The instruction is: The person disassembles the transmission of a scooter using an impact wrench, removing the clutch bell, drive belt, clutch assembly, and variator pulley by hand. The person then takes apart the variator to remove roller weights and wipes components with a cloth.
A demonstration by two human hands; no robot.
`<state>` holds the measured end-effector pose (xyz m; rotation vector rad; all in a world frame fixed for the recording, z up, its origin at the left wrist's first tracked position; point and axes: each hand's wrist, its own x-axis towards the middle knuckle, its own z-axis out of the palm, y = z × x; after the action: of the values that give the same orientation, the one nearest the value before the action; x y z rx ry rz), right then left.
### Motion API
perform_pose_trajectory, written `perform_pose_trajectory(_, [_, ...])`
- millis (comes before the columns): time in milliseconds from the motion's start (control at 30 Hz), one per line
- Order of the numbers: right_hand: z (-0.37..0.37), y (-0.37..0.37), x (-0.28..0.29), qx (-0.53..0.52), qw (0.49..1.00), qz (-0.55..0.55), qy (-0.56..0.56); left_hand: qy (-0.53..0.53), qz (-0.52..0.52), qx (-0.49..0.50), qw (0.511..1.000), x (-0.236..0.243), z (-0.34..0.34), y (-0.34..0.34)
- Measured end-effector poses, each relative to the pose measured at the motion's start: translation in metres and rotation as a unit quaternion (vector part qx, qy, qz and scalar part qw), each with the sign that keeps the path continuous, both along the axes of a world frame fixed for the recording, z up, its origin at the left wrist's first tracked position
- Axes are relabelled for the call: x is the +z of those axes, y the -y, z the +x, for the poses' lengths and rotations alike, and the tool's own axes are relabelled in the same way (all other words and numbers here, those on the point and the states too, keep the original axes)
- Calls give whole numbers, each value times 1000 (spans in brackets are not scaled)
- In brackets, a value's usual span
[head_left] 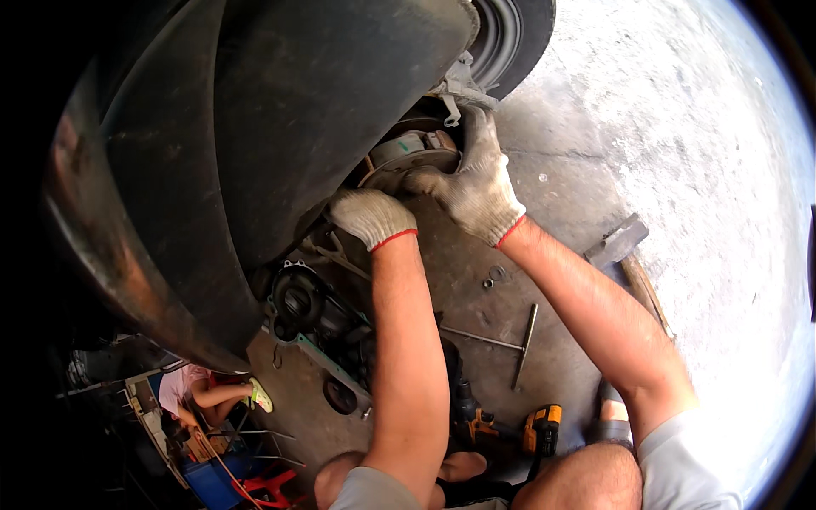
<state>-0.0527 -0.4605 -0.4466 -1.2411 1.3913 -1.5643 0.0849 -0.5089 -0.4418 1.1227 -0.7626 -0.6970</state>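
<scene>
A round brake assembly (406, 155), with curved brake shoes and a green mark, shows below the edge of a large dark fender-like panel (323, 93). My right hand (478, 191), in a whitish knit glove with a red cuff, holds its right side. The thumb lies along the lower edge and the fingers reach up beside it. My left hand (371, 217), gloved the same way, is at the lower left of the assembly. Its fingers are out of sight under the panel. A grey rag-like piece (463, 85) hangs just above my right fingers.
A wheel (510, 42) stands beyond. On the concrete lie a T-handle wrench (525, 344), a hammer (619, 242), a nut (489, 283), a yellow-black power tool (541, 427) and a greasy metal housing (297, 297). Another person (208, 395) is at lower left.
</scene>
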Motion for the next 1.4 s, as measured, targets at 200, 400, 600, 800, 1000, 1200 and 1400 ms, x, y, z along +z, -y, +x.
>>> perform_pose_trajectory(200, [-1, -4, -5, -8, 998, 61, 20, 513, 140, 33, 846, 2, 11, -11])
perform_pose_trajectory(400, [3, -7, -11, -9, 999, 44, -4, -38, 85, 32, 995, 27, 5, -59])
perform_pose_trajectory(600, [13, -4, -2, 4, 1000, 20, 10, 272, 205, 111, 934, -1, 170, -42])
perform_pose_trajectory(800, [6, -12, -11, -2, 997, 70, 24, 304, 225, 206, 903, 8, 172, -27])
perform_pose_trajectory(1000, [8, -7, -17, -7, 998, 52, 19, 343, 199, 186, 899, 15, 163, -36])
perform_pose_trajectory(1200, [14, -7, -14, 44, 989, 75, 121, 194, 111, 93, 970, 38, 147, -69])
perform_pose_trajectory(1400, [3, -13, -11, 50, 987, 72, 137, 128, 167, 29, 977, 19, 120, -98])
